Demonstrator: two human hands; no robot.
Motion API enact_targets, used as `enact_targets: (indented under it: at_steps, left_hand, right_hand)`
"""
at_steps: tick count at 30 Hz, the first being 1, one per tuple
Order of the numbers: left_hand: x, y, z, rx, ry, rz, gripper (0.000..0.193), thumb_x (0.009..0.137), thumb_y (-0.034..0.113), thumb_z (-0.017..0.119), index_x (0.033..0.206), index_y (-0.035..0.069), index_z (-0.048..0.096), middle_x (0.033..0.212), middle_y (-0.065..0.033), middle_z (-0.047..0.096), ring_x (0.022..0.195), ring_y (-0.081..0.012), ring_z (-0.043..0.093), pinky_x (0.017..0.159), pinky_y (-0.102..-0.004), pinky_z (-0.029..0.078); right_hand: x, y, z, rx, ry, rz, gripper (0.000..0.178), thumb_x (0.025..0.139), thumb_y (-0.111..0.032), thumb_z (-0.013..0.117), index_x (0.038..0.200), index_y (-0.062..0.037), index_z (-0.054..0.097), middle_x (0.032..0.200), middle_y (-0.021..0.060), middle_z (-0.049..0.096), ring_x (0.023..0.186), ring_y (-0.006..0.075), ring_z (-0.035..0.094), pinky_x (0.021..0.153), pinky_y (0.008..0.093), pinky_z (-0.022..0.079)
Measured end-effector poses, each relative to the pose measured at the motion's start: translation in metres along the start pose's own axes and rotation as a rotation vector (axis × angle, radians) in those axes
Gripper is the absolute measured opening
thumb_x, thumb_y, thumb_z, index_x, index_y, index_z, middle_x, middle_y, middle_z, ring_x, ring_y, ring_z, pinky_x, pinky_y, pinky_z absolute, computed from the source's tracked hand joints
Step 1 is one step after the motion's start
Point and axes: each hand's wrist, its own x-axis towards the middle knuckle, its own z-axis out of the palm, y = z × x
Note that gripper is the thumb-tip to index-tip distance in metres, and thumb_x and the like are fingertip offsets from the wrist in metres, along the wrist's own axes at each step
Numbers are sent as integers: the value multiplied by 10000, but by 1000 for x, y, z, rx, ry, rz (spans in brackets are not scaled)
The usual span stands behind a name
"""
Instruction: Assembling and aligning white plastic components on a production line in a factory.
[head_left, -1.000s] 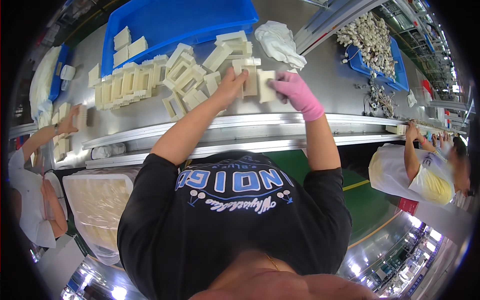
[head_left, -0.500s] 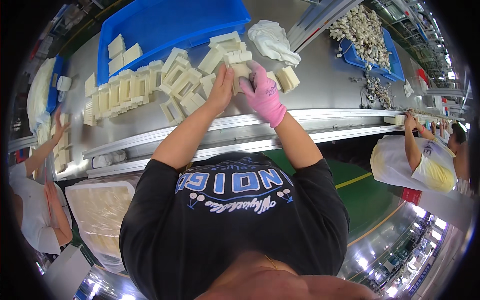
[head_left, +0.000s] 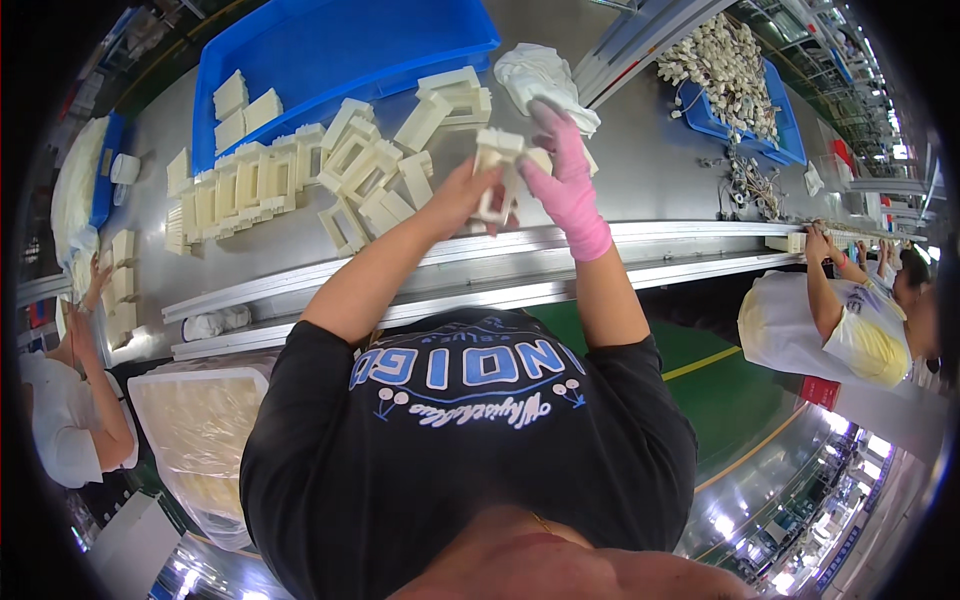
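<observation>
My bare left hand [head_left: 462, 198] grips a cream plastic frame [head_left: 488, 146], held tilted over the near edge of the metal table. Its fingers wrap the frame's left side, and some fingertips show through the opening. Beside the frame is my right hand [head_left: 572, 190], in a pink glove with grey fingertips. Thumb and fingers are spread apart there, and the thumb points toward the frame; whether it touches cannot be made out. More cream frames [head_left: 375, 165] lie in a loose heap left of my hands. Another cream piece is partly hidden behind the glove.
Beyond the frames stands a blue tray [head_left: 350, 50] with several cream pieces in it. A white cloth [head_left: 540, 75] lies right of the tray. Farther right, a blue bin [head_left: 790, 120] is heaped with wired connectors. Metal rails [head_left: 420, 270] run along the near edge. Co-workers sit on both sides.
My right hand has opened and lifted away from the piece. My left hand has shifted right and nearer, and the frame is now turned with its opening showing.
</observation>
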Motion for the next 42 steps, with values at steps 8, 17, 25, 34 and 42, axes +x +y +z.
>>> enact_targets:
  at_steps: [8,17,25,34,42]
  left_hand:
    - [28,18,-42,1419,70,121,377,788,346,533,951,6,530,889,-155,554,859,-258,541,727,-368,443]
    - [39,-13,-93,1951,311,161,207,709,104,501,900,51,561,960,-138,495,881,-308,501,772,-381,402]
    - [23,23,-32,737,383,405,254,742,-14,449,979,70,485,827,-114,540,701,-239,544,647,-327,425]
    - [27,-7,-39,123,317,-16,277,827,268,467,1004,55,479,817,-56,536,707,-150,508,654,-294,418]
    - [23,-28,-15,370,238,280,443,898,384,350,1200,61,342,991,-38,495,851,-114,474,719,-246,415]
  right_hand:
    - [-46,-11,-62,-118,-297,446,485,692,-264,579,1110,-35,491,1084,121,493,967,217,484,853,315,362]
    - [-57,51,-89,-1104,73,429,378,700,-293,572,996,-63,534,1017,160,518,967,309,483,811,412,384]
    - [10,112,-47,-1083,-315,653,417,717,-270,554,1047,-45,433,1028,149,527,925,319,534,786,398,415]
    - [3,46,-49,-106,-164,485,270,740,-261,581,828,-9,540,602,72,524,551,146,521,506,253,413]
    - [-18,22,34,-497,26,0,292,780,-192,524,985,8,466,565,93,498,477,226,519,457,317,402]
